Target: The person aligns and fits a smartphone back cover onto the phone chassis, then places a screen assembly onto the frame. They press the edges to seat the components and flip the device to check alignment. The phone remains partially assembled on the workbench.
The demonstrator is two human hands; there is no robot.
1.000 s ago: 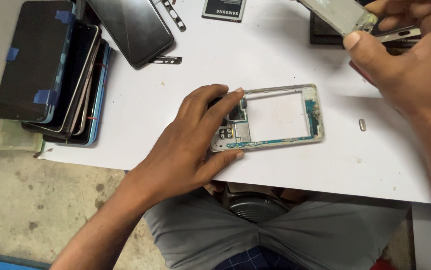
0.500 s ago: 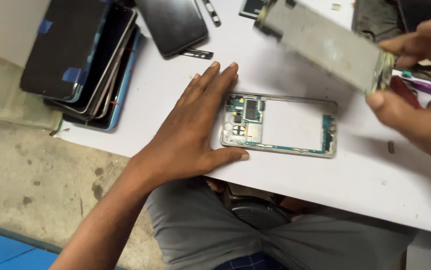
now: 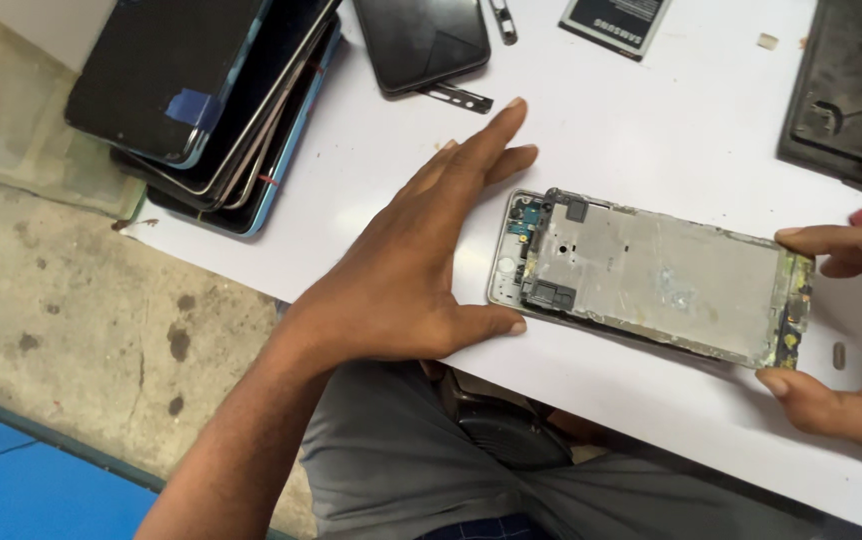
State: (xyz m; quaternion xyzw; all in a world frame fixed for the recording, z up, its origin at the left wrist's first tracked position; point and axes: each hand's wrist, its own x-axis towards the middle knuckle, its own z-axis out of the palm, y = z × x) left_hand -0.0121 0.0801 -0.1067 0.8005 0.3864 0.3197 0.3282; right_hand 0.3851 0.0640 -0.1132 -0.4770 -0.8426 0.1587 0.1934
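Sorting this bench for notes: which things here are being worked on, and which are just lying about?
In hand:
left hand
right hand
metal phone panel
phone frame

Lying about:
stack of phones
dark phone
battery
black tray

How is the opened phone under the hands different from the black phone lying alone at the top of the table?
The opened phone shows a bare grey metal plate and small parts; the black phone shows a dark, smooth, closed face. The opened phone is gripped at its right end by the right hand, with the left hand at its other end; nothing touches the black phone. Both lie flat on the white table.
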